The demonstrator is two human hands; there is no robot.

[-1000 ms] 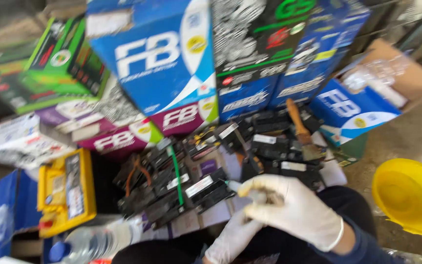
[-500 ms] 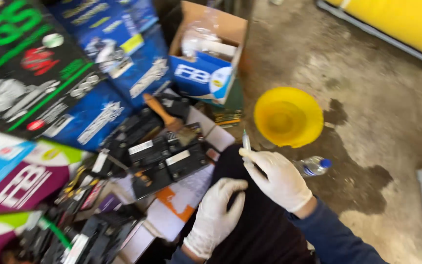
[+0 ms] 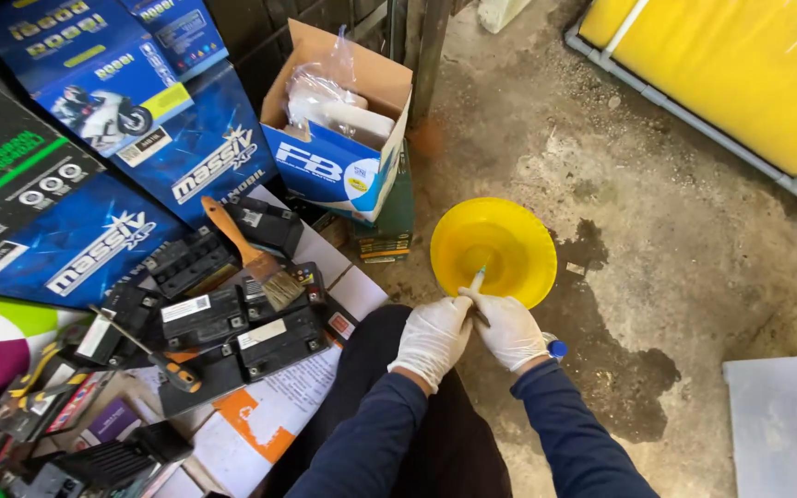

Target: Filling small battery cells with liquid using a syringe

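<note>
Gripping a thin white pen-like tool (image 3: 479, 281), bluish tip at 12 o'clock over yellow bowl (image 3: 518, 231); right hand (image 3: 509, 327) clamped on it, left hand (image 3: 433, 339) closed alongside, touching.

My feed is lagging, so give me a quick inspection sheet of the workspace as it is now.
Surface: stained concrete floor, dark wet patch by the bowl.
Job's things: yellow bowl on the floor; thin tool, tip over the bowl.
Clutter: black batteries, paintbrush, screwdriver, open carton, blue boxes.
Hands: left hand and right hand, both in white gloves, together hold the tool.
Cables: nothing seen.
Surroundings: yellow panel, grey lid.
</note>
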